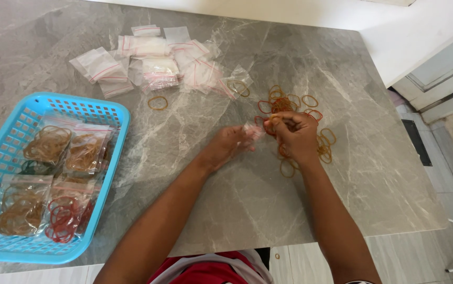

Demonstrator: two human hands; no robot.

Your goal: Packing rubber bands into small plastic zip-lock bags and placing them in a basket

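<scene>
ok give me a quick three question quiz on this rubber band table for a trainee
1. True or false: the blue basket holds filled bags of rubber bands.
2. What does the left hand hold: (a) a small clear bag, (b) scissors, (c) a cup?
3. Where does the loose rubber band pile lie relative to the right hand?

Key
1. True.
2. a.
3. Under and around it, on the grey marble table; the hand pinches some bands.
</scene>
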